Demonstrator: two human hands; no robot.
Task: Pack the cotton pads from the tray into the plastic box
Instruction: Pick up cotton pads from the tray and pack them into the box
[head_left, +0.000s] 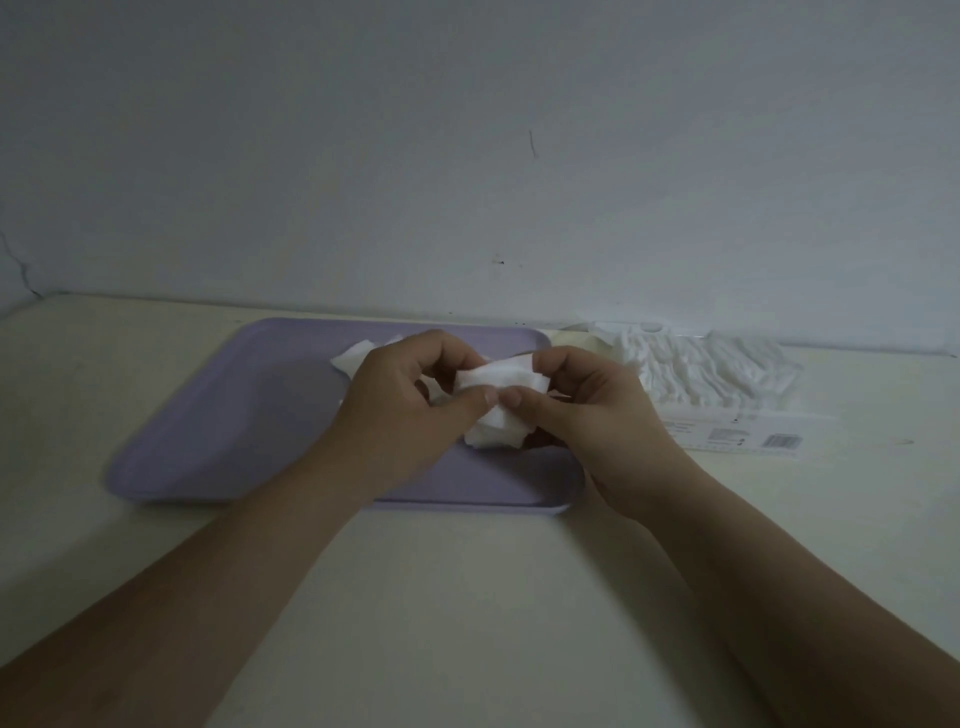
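Note:
A lilac tray (234, 415) lies on the cream table. Over its right half, my left hand (400, 400) and my right hand (587, 410) hold one small stack of white cotton pads (498, 402) between them, thumbs meeting on top of it. A few loose pads (356, 358) stay on the tray behind my left hand. The clear plastic box (727, 415) sits to the right of the tray, filled with rows of white pads (711, 369).
The table (467, 597) runs up to a pale wall at the back. A label with a barcode (782, 442) shows on the box's front face. Bare table surface lies in front of the tray and to its left.

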